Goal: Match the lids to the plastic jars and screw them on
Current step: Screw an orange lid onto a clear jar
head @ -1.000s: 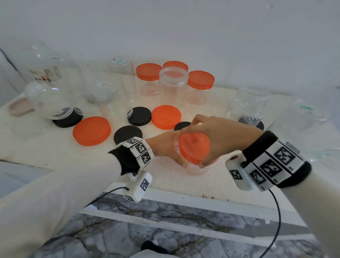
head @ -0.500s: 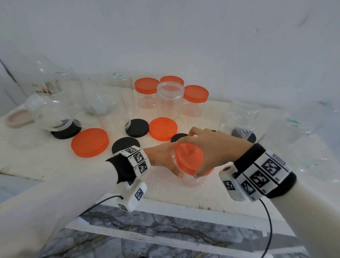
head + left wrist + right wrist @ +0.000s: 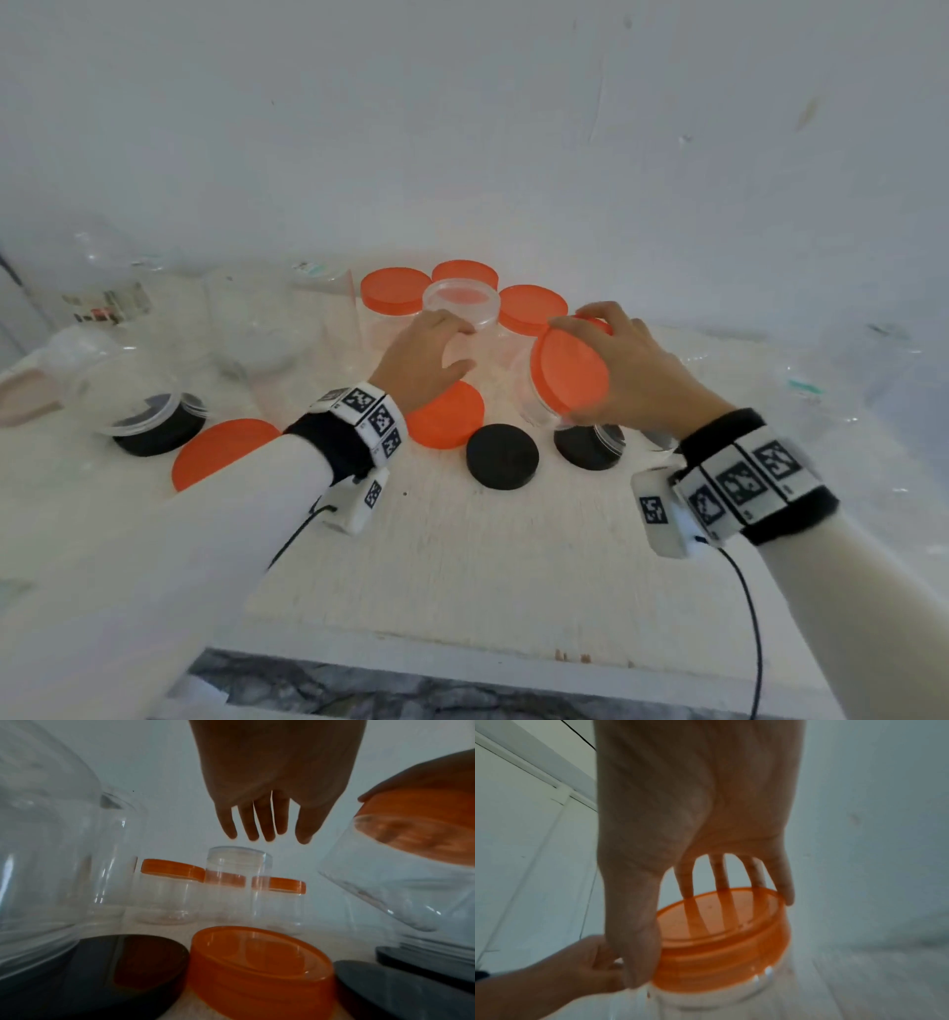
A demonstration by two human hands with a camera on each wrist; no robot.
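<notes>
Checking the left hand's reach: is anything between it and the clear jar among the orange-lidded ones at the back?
Nothing visible. The left hand, open, reaches right up to the clear jar. The loose orange lid lies below the hand, and the right hand holds a lidded jar off to the side.

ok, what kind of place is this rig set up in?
Probably a plain room with a makeshift bench, not a lab: a rough white-painted tabletop pushed against a bare white wall, a marble-patterned floor below, and only plastic jars and loose lids laid out.
</notes>
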